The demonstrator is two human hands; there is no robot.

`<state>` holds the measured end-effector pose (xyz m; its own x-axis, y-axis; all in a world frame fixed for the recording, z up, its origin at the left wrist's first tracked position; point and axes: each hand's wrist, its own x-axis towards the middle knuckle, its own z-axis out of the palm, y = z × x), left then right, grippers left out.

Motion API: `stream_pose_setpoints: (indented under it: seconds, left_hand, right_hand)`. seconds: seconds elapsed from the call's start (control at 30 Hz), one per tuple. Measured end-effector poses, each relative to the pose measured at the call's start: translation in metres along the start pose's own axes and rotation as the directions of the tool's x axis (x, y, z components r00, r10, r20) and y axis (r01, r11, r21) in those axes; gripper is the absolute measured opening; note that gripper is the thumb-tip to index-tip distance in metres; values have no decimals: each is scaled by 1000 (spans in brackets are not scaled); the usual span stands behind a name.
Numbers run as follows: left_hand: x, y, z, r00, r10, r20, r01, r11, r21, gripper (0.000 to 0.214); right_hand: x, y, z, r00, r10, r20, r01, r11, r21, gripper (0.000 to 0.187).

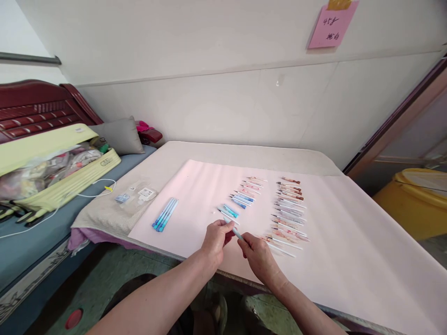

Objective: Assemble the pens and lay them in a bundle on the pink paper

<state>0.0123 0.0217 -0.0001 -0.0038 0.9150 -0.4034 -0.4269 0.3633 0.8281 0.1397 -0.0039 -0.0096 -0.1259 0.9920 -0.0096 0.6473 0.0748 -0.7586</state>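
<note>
A light blue pen (pixel 237 232) is held between my two hands above the pink sheet. My left hand (pixel 217 237) pinches its far end between thumb and fingers. My right hand (pixel 256 251) is closed around its near end. Just beyond my hands lie a blue pen barrel (pixel 231 211) and a thin white refill (pixel 228 215). Farther off are darker blue pen parts (pixel 242 197) beside white refills. A column of disassembled pens, brown, pale and pinkish, with refills (pixel 289 211) stretches along the right. Several whole blue pens (pixel 165 215) lie together at the left.
A pink sheet (pixel 349 242) covers most of the table. Clear plastic packaging (pixel 138 197) lies on the cloth at left. Beyond it, a yellow open case (pixel 59 184) full of bags rests on a blue bed. A yellow bin (pixel 415 204) stands at right.
</note>
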Motion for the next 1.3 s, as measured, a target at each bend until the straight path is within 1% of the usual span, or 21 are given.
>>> stream_pose_setpoints:
  seconds: [0.1, 0.17, 0.23, 0.3, 0.33, 0.37, 0.43, 0.5, 0.53, 0.57, 0.63, 0.7, 0.73, 0.77, 0.83, 0.9, 0.93, 1.03, 1.13, 1.2, 1.3]
  left_hand:
    - [1, -2, -1, 996, 54, -67, -51, 997, 54, 30]
    - [0, -1, -1, 995, 53, -80, -46, 995, 90, 32]
    - [-3, 0, 0, 1000, 10, -29, -8, 999, 54, 29]
    - [-5, 0, 2, 997, -23, 68, 26, 999, -38, 25]
    - [-5, 0, 2, 995, -25, 98, 32, 997, -68, 25]
    - [-4, -1, 2, 995, -21, 97, 28, 997, -71, 25]
    - [-2, -3, 0, 1000, -22, 14, 22, 1000, 0, 25]
    - [1, -6, -2, 994, -57, -88, 66, 993, 103, 30]
    - [3, -7, -4, 990, -85, -114, 99, 987, 125, 34]
    - [3, -8, -4, 987, -111, -114, 124, 985, 118, 35]
    - [3, -9, -4, 988, -145, -52, 148, 987, 56, 31]
    - [1, -9, -3, 990, -143, 12, 143, 990, -1, 26]
    - [1, -9, -2, 991, -135, 13, 135, 991, -6, 24]
    - [1, -9, -2, 992, -123, -15, 123, 992, -2, 23]
    - [5, -7, -5, 987, -80, -138, 81, 997, 1, 21]
    - [15, -3, -11, 964, -39, -263, 37, 999, -12, 21]
    - [21, 0, -16, 953, -28, -302, 23, 1000, -19, 21]
    - [40, 10, -31, 921, -25, -389, 15, 999, -29, 22]
    - [54, 17, -43, 891, -36, -453, 26, 999, -29, 22]
    - [60, 19, -48, 877, -38, -479, 30, 999, -25, 22]
    - [64, 20, -50, 868, -26, -496, 24, 1000, -11, 21]
  right_hand:
    - [0, -2, 1, 1000, -5, -10, 5, 1000, -11, 27]
    - [0, -2, 1, 1000, 2, -10, -2, 1000, -13, 27]
    - [0, -1, -1, 1000, 13, -5, -13, 1000, -1, 29]
    - [0, 0, -3, 1000, 23, 5, -23, 1000, 9, 31]
    - [0, 1, -3, 1000, 23, 11, -23, 1000, 3, 32]
    - [0, 1, -3, 1000, 22, 16, -22, 1000, -13, 31]
    - [0, 2, -1, 1000, 20, 18, -19, 997, -70, 28]
    - [1, 3, 1, 999, 29, 21, -26, 991, -129, 24]
    - [1, 4, 2, 999, 39, 25, -34, 988, -151, 23]
    - [1, 5, 3, 998, 49, 31, -43, 985, -169, 22]
    - [1, 6, 3, 997, 67, 45, -57, 979, -197, 22]
    - [1, 7, 3, 996, 70, 50, -57, 971, -231, 23]
    - [1, 7, 2, 996, 66, 52, -51, 967, -251, 23]
    - [0, 7, 2, 997, 61, 54, -44, 961, -272, 22]
    - [-1, 6, 2, 997, 56, 55, -36, 949, -313, 20]
    - [-2, 5, 2, 997, 60, 49, -40, 941, -336, 19]
    - [-2, 5, 2, 997, 62, 43, -44, 942, -333, 18]
    - [1, 8, 2, 996, 82, 44, -69, 970, -235, 20]
    - [6, 13, 2, 988, 121, 93, -120, 993, -20, 25]
    - [8, 16, 2, 980, 152, 127, -166, 980, 109, 25]
    - [10, 17, 3, 968, 194, 156, -223, 956, 190, 25]
